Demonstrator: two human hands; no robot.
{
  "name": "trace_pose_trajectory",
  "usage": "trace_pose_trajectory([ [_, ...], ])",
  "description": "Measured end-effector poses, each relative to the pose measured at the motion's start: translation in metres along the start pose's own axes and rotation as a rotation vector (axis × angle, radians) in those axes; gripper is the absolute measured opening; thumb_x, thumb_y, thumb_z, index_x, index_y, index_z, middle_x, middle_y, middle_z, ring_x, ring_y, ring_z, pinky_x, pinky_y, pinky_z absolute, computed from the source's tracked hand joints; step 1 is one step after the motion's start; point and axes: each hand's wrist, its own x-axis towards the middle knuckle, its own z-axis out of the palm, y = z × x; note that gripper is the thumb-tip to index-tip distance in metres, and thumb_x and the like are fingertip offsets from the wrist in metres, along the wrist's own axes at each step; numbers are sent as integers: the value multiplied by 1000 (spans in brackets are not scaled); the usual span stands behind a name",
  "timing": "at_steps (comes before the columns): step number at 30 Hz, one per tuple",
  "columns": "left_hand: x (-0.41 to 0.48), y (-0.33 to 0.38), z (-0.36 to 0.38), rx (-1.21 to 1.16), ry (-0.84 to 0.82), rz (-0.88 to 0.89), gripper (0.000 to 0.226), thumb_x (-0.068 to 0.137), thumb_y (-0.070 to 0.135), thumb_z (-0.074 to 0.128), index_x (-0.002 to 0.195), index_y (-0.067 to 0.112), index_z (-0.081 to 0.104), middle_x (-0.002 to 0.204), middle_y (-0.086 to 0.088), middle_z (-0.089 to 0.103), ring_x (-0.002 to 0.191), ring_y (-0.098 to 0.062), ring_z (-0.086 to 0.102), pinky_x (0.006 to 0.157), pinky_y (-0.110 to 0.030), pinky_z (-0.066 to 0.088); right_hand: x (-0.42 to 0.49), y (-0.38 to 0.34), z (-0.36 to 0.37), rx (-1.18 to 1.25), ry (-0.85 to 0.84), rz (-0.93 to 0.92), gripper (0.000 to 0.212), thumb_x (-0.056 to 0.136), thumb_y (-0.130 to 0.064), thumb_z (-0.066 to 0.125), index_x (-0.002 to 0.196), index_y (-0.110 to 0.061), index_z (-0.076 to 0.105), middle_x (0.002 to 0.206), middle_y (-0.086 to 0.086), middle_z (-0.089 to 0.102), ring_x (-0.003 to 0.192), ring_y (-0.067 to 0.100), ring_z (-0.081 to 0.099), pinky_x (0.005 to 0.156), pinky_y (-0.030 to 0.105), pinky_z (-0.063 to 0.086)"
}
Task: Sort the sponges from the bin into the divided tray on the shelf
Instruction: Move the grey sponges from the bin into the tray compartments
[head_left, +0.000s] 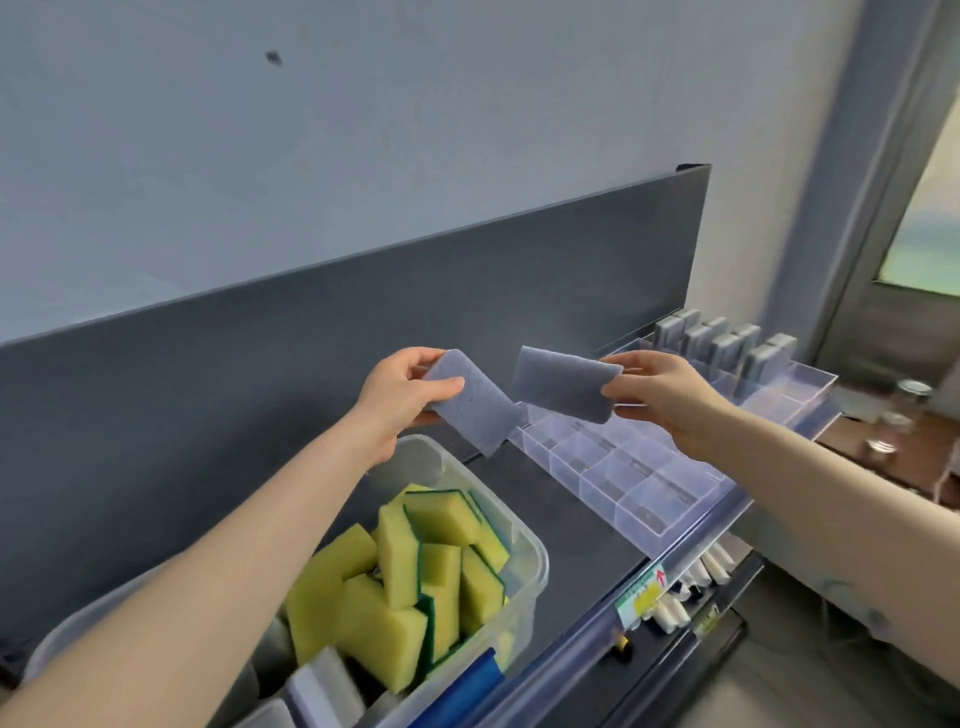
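Left grip (402, 389) pinches grey sponge pad (467, 410), right grip (660, 395) pinches 2nd grey pad (563, 387); both ctr frame, over divided tray (691, 519) on shelf (566, 525). Yellow sponges (410, 571) in bin (540, 551), lower left.

Bare left hand (402, 387), right hand (657, 395), forearms (234, 545); perhaps grey clothing (862, 618).

held pads (470, 400): grey-blue
bin sponges (410, 566): yellow, green backing
divided tray (644, 483): clear
tray sponges (727, 343), right: grey
shelf (561, 514): dark grey
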Motion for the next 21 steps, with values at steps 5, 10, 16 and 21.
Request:
trace_pose_trajectory([
  [5,20,17,78,100,-68,46,33,79,11,74,107,24,64,101,1,67,92,-16,64,69,-28,56,13,12,-69,-15,81,-30,20,81,-8,64,90,-26,64,93,6,67,93,25,62,87,42,54],
  [10,35,30,164,168,-129,74,34,74,9,78,100,27,65,94,3,65,82,-11,63,56,-17,50,25,30,-140,-112,123,-64,19,78,-16,69,95,-22,65,84,-1,66,83,15,62,65,21,52],
  [16,52,37,254,245,-73,48,33,65,19,79,89,28,57,90,4,63,81,-14,62,65,-26,52,33,57,-220,-155,174,-77,19,75,-16,72,81,-31,62,81,-3,66,78,12,61,72,27,54],
  [21,65,38,303,154,0,1,32,70,26,77,92,24,54,98,0,63,90,-17,62,71,-32,53,43,82,-265,-200,191,-54,22,76,-17,73,87,-30,59,81,-6,63,77,10,60,65,21,51],
])
